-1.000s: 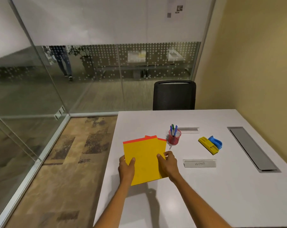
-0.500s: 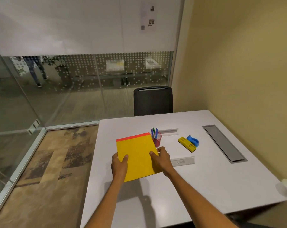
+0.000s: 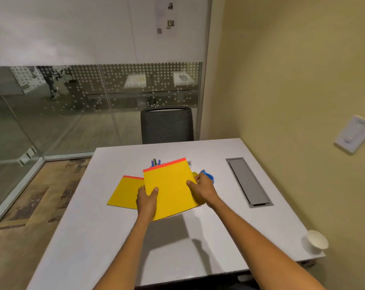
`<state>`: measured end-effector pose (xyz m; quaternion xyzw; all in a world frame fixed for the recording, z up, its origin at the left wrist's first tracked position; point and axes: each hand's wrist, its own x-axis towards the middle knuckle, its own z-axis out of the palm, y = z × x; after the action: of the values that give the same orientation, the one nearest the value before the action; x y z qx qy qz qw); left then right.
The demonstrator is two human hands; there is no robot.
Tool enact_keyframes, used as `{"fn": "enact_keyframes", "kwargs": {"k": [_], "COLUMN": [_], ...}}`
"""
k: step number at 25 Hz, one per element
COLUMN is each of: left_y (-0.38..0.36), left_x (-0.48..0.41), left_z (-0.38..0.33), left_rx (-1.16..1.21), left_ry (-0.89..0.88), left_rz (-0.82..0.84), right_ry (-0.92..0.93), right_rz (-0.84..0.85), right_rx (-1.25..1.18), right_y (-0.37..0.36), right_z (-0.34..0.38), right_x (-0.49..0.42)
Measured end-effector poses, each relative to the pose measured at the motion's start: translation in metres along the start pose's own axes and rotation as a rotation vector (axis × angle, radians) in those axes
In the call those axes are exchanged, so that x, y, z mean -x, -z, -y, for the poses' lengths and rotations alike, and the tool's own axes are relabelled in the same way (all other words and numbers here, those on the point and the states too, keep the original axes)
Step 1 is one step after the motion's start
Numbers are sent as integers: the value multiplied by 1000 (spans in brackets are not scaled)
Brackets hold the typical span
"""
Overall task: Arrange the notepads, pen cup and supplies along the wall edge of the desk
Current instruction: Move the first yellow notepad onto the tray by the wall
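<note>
Over the middle of the white desk, a yellow notepad with a red strip along its far edge is up off the surface, tilted, and throwing a dark shadow onto the desk just below it. Both hands are on it! The left hand grips the near left corner, thumb pressed flat on the yellow face, the other fingers tucked out of sight underneath. The right hand clamps the right edge, thumb on top, fingers curled round behind. Neither hand is loose; each is pinched firmly on the pad.

To the left, a second notepad lies flat on the desk, same yellow, same red strip, its right side tucked beneath the raised one and behind the left hand.

Beyond the held pad's far edge, just the tips of the pens poke into sight, blue and green; the cup that holds them is hidden behind the pad. Past the right hand's knuckles, a sliver of something blue and a scrap of yellow beside it peek out, too covered to name.

Further right, near the yellow wall, a long grey cable slot is set into the desk. A white paper cup sits at the near right corner. A dark chair stands at the far side.
</note>
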<state>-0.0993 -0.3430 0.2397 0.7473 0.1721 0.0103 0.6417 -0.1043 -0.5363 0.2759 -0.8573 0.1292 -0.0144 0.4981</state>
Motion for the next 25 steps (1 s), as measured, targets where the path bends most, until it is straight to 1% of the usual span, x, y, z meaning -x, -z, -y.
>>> {"fn": "enact_keyframes", "kwargs": {"k": [5,8,14,20,25], "left_y": [-100,-133,-165,-193,-208], "left_x": [69,96,121,119,107], "left_z": [-20,-32,-41,-39,-44], "left_rx": [1,-24,-70,-46,-13], "left_ry": [37,29,33,26,22], "left_rz": [-23,-38,-33,16,44], "right_ry": [-1,1,-26,-63,-89], "right_rz": [55,63,55,2,-55], "right_rx": [7,16,-8,13,-6], "right_y": [108,146,181,202,206], "right_z": [-51,-72,-97,-104,-103], "right_x": [0,4,13,14,4]}}
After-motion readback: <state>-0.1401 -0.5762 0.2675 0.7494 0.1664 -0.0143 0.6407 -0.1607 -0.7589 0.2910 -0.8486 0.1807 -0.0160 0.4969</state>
